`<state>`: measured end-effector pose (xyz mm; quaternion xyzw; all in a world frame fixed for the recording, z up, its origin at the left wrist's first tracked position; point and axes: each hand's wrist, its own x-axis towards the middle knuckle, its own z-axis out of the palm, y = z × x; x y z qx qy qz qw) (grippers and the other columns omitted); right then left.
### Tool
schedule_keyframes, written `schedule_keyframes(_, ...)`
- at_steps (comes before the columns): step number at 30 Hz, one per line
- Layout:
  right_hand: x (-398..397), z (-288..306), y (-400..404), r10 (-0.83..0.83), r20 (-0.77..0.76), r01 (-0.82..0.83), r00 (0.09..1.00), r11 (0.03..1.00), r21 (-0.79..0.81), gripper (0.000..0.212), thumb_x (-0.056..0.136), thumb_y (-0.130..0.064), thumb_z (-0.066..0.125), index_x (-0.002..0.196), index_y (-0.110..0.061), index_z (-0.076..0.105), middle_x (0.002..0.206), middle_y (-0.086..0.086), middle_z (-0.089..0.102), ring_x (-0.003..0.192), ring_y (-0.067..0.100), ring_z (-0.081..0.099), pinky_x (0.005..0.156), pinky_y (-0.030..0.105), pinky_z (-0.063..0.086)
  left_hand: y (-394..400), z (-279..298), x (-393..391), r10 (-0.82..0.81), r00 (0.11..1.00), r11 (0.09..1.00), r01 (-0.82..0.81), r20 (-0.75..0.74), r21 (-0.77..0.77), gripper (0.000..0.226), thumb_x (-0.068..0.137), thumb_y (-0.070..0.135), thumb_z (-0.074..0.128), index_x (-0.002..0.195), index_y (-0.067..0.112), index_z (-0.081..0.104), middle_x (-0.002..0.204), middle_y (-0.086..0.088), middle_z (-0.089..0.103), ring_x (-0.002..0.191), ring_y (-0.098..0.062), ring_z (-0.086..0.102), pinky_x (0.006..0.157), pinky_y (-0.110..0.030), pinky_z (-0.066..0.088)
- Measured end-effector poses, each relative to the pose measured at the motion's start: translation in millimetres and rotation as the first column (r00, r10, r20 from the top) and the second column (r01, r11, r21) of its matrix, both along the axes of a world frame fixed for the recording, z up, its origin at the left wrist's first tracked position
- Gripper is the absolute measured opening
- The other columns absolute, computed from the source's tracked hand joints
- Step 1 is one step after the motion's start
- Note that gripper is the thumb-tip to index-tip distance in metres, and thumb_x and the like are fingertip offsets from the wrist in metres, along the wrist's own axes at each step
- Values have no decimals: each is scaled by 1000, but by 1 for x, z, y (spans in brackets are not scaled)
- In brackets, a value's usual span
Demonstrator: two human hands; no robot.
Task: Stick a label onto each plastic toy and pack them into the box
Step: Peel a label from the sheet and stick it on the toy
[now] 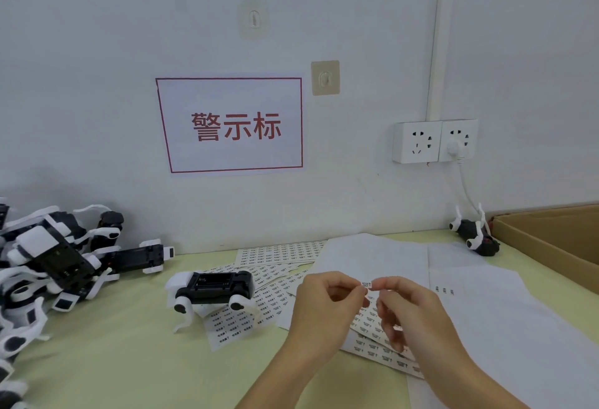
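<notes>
A pale green table (113, 360) runs along a white wall (97, 52). On the wall hangs a white sign (230, 125) with a red border and red characters, two stick-on hooks (253, 18) above and to its right, and at the right a double socket (435, 141) with one white plug in it.

At the right edge stands an open cardboard box (551, 240), on the table against the wall. At the far left lies a heap of black-and-white plastic toy dogs (55, 256), tangled together. Blank white backing sheets (486, 305) spread over the right half of the table, and printed label sheets (275, 266) fan out in the middle, partly under the blank ones.

One toy dog (214, 288) lies belly-up just left of the label sheets, its black battery bay facing up. Another toy dog (475, 235) lies near the wall, just beside the box's left corner.

The left hand (324, 305) and right hand (411, 311) meet above the label sheets, fingers curled. Between them they pinch a single small label (367, 284), the thumb and forefinger of each hand at its opposite ends, held clear of the sheets and well apart from either single toy.
</notes>
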<state>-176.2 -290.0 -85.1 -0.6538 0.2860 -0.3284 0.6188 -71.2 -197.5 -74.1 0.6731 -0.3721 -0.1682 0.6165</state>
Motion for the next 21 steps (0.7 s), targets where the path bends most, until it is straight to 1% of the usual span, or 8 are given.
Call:
schedule_keyframes(3, 0, -1, 3, -131, -82, 104, 988, 958, -269, 25, 92, -11, 58, 79, -27, 71, 63, -11, 64, 47, 9, 50, 47, 22, 39, 0, -2, -2, 13, 997, 1000, -14, 81, 17, 16, 86, 12, 70, 75, 19, 78, 70, 3, 75, 68, -5, 70, 67, -15, 52)
schedule_keyframes(5, 0, -3, 5, -183, -81, 141, 980, 918, -370, 23, 91, -12, 61, 77, -28, 71, 69, -19, 67, 52, 5, 56, 50, 14, 39, -1, -3, -3, 23, 992, 999, -27, 125, 30, 18, 85, 12, 70, 72, 21, 78, 69, 7, 74, 69, -5, 71, 67, -12, 51)
schedule_keyframes(7, 1, -4, 6, -220, -82, 167, 972, 894, -415, 21, 91, -13, 63, 77, -27, 71, 69, -21, 68, 61, 0, 61, 52, 11, 42, -1, -4, -3, 29, 990, 999, -34, 141, 35, 18, 85, 12, 70, 71, 21, 77, 68, 8, 74, 69, -4, 70, 65, -10, 49)
schedule_keyframes(9, 1, -6, 5, -241, -85, 186, 967, 892, -411, 18, 90, -15, 65, 79, -28, 71, 65, -16, 69, 63, -1, 64, 55, 11, 42, -1, -4, -2, 47, 989, 999, -51, 140, 20, 17, 85, 13, 71, 71, 20, 77, 68, 8, 74, 68, -3, 69, 64, -9, 48)
schedule_keyframes(11, 0, -7, 3, -228, -71, 185, 971, 907, -377, 17, 90, -15, 66, 80, -28, 71, 64, -12, 70, 60, 2, 66, 55, 14, 44, 0, -4, 0, 61, 991, 998, -61, 120, -2, 17, 85, 12, 71, 71, 20, 77, 68, 6, 74, 67, -3, 68, 64, -11, 49)
schedule_keyframes(13, 1, -5, 4, -160, -51, 136, 986, 937, -321, 14, 90, -14, 67, 82, -24, 73, 66, -10, 71, 57, 6, 67, 50, 12, 45, 0, -4, 2, 43, 994, 999, -43, 102, -6, 16, 86, 12, 70, 73, 19, 78, 69, 5, 74, 68, -5, 70, 66, -14, 52)
schedule_keyframes(16, 1, -4, 7, -83, -22, 73, 996, 955, -287, 11, 91, -14, 68, 83, -19, 73, 66, -7, 72, 54, 8, 67, 51, 12, 46, 0, -5, 1, -6, 993, 1000, 4, 121, 13, 15, 86, 13, 69, 76, 16, 79, 72, 4, 75, 72, -8, 71, 71, -19, 55)
schedule_keyframes(21, 1, -5, 4, -116, 21, 117, 993, 950, -288, 15, 90, -10, 68, 79, -17, 75, 65, -4, 72, 54, 9, 67, 51, 12, 46, -1, -7, 1, 6, 990, 1000, -10, 143, 24, 13, 87, 15, 70, 77, 16, 79, 73, 3, 75, 72, -8, 71, 72, -21, 56)
